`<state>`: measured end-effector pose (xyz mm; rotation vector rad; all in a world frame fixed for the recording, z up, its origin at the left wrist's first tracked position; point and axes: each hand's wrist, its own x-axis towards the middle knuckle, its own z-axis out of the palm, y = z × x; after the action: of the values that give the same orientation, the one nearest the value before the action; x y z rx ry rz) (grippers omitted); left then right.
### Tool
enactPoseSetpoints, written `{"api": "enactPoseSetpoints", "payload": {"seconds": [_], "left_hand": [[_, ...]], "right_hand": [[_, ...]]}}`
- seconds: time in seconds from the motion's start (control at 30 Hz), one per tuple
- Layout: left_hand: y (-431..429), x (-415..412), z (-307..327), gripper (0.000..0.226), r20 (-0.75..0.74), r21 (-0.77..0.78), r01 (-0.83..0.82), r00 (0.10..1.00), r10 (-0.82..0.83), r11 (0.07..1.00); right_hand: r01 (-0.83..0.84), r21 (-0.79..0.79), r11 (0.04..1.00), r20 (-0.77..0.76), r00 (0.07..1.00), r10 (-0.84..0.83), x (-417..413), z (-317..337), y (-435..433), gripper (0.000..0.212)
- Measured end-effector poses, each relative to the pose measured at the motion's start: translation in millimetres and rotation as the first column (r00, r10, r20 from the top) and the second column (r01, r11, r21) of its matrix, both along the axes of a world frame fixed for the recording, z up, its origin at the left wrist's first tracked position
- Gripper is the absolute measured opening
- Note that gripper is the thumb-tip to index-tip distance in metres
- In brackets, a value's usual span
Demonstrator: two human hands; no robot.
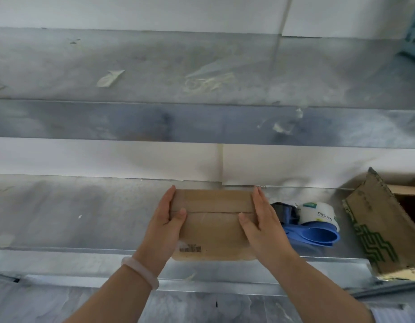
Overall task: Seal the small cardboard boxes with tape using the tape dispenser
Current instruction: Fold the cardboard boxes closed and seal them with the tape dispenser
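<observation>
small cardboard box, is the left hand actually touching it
Touching. The head view shows the left hand holding the small cardboard box, thumb on its top, fingers along its left side.

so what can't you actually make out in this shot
Head view only.
Seam of the small cardboard box: too blurred to tell whether tape covers it.
The box's side walls: covered by the left hand and the right hand.
Print on the barcode label: too small and blurred to read.
Left end of the tape dispenser: partly behind the right hand.
Inside of the large carton: dark, and cut off by the frame's right edge.
</observation>
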<state>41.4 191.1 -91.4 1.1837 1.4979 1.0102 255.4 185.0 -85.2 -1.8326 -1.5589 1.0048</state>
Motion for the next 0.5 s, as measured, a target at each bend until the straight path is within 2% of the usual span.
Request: {"api": "enactPoseSetpoints", "payload": {"seconds": [0.1,0.17,0.23,0.37,0.43,0.5], "left_hand": [[-2.5,-3.7,0.6,0.047,0.229,-0.053,-0.016,0.973,0.028,0.998],[-1.5,-3.8,-0.5,0.048,0.295,-0.086,-0.034,0.954,0.058,0.996],[-1.0,-3.2,0.1,0.050,0.283,-0.101,-0.042,0.957,0.070,0.994],[9.9,-2.8,11.2,0.059,-0.058,-0.072,-0.003,0.998,-0.001,0.997],[17.0,1.3,15.0,0.073,-0.217,-0.103,-0.026,0.976,0.003,0.994],[16.6,8.9,15.4,0.083,-0.427,-0.077,0.023,0.903,-0.054,0.997]], "right_hand": [[0.081,-0.097,0.992,-0.115,0.989,-0.092,-0.6,2.1,0.5,0.076],[0.098,-0.105,0.990,-0.156,0.981,-0.114,-0.6,2.7,1.1,0.068],[0.122,-0.112,0.986,-0.174,0.975,-0.140,-0.9,4.5,2.0,0.063],[0.142,-0.120,0.983,-0.072,0.986,-0.151,-2.6,14.4,6.9,0.068],[0.171,-0.129,0.977,-0.034,0.984,-0.176,-8.4,20.7,11.4,0.079],[0.184,-0.120,0.976,0.074,0.982,-0.176,-17.9,23.9,13.5,0.092]]}}
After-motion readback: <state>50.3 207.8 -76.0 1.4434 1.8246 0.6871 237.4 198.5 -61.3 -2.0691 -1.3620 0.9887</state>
